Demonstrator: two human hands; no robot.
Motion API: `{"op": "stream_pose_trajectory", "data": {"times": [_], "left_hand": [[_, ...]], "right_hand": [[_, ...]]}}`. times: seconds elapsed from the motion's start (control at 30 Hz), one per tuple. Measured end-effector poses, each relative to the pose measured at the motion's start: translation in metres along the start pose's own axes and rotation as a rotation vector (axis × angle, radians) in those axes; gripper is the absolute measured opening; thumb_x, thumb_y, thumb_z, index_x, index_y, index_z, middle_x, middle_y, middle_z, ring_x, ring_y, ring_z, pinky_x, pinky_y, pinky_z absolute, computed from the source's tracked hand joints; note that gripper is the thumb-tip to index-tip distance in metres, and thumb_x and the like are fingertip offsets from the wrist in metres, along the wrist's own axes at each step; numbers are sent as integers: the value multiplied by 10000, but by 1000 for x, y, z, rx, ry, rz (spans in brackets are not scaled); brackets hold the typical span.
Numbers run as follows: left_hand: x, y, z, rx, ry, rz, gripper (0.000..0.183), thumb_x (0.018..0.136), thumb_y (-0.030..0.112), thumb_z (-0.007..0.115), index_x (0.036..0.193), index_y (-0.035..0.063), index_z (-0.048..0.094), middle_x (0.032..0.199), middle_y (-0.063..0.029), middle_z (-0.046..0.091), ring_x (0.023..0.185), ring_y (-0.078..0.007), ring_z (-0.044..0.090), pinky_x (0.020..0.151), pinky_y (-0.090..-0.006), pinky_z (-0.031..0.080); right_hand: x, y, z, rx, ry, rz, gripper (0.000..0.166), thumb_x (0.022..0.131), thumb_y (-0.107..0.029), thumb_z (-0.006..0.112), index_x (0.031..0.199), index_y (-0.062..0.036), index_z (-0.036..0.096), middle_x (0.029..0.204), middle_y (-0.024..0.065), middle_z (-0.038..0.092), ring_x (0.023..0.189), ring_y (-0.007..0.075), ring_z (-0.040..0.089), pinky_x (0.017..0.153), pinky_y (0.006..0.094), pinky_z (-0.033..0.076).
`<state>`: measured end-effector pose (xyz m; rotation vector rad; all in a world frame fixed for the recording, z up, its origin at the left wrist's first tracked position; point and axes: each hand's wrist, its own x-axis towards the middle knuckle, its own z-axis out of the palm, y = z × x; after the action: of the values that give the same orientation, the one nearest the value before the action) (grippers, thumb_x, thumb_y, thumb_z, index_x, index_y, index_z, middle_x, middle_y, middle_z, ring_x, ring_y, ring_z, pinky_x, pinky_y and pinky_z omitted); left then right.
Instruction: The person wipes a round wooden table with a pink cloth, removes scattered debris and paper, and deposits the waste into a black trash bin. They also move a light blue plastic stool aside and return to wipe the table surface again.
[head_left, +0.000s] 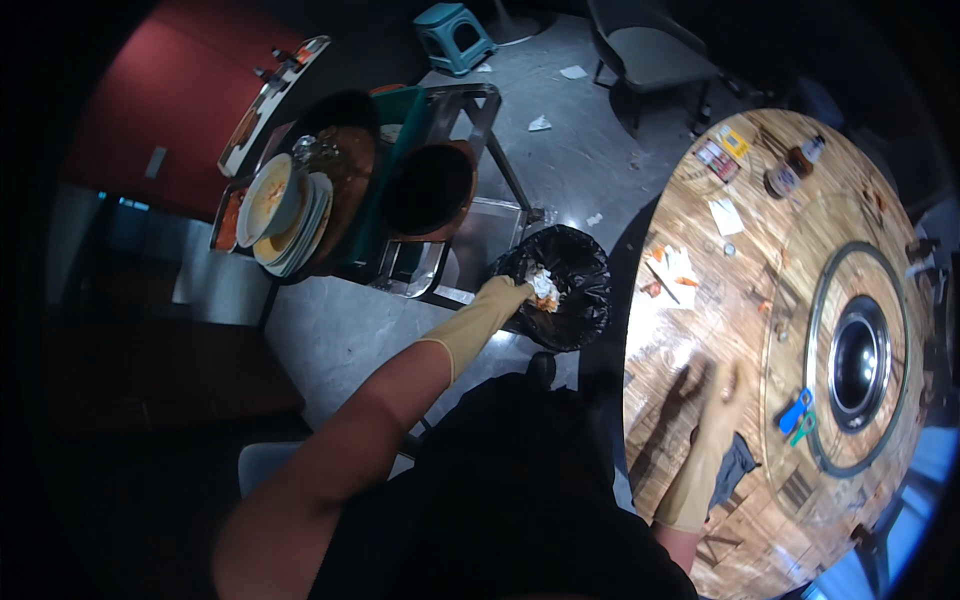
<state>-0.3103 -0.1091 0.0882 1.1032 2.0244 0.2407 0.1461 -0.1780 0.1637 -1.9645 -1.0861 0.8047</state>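
Observation:
My left hand (504, 296), in a cream rubber glove, grips the near-left rim of a bin lined with a black plastic bag (581, 300). Crumpled soiled tissues (544, 289) lie inside the bin, close to my fingertips. Over the round wood-patterned table (697, 330), my gloved right hand (721, 397) is blurred, and its finger pose is unclear. A dark grey cloth (733, 471) lies beside and partly behind that wrist. Ahead of it on the table are a stained napkin with food scraps (679, 277) and a small cap-like object (729, 250).
A cart (487, 112) carries stacked dirty bowls and plates (289, 217), a teal tub (405, 112) and a black pan (429, 187). The table holds a bottle (795, 166), packets (718, 159), blue and green openers (795, 412) and a burner well (856, 364). Behind stand a stool (452, 37) and chair (656, 56).

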Motion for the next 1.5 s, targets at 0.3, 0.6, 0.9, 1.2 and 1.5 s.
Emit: {"op": "stream_pose_trajectory", "data": {"times": [0.3, 0.6, 0.9, 1.2, 1.5], "left_hand": [[-47, 22, -31, -282, 23, -66, 576, 884, 516, 689, 954, -56, 710, 924, -249, 712, 900, -363, 697, 791, -459, 521], [-12, 28, -58, -293, -82, -32, 464, 828, 501, 754, 911, 45, 776, 847, -190, 760, 786, -338, 742, 737, -451, 560], [28, 24, -44, -295, 51, 13, 488, 936, 447, 719, 981, -39, 726, 899, -266, 735, 894, -422, 728, 800, -511, 531], [49, 33, -63, -413, -144, -69, 569, 916, 512, 707, 1052, -40, 742, 1033, -302, 741, 1027, -449, 724, 874, -498, 551], [70, 36, -44, -383, -139, -116, 604, 918, 551, 693, 1039, -38, 744, 1009, -301, 741, 1000, -442, 731, 854, -496, 552]], "right_hand": [[17, -233, 228, 141, -803, -315, 668, 1055, -289, 634, 1591, 20, 381, 1544, 197, 540, 1426, 271, 527, 1182, 349, 397], [72, -338, 421, -102, -763, -384, 859, 977, -449, 704, 1614, -1, 342, 1552, 229, 519, 1399, 365, 541, 1144, 415, 432], [159, -392, 583, 17, -886, -353, 1065, 878, -452, 820, 1632, 37, 248, 1598, 284, 432, 1481, 398, 440, 1193, 420, 381], [192, -378, 641, -49, -725, -417, 870, 697, 35, 806, 1479, -6, 426, 1188, 196, 665, 973, 304, 697, 795, 412, 586], [177, -383, 624, -112, -782, -405, 997, 772, -33, 822, 1606, -22, 276, 1434, 260, 562, 1287, 360, 605, 1049, 400, 511]]}}
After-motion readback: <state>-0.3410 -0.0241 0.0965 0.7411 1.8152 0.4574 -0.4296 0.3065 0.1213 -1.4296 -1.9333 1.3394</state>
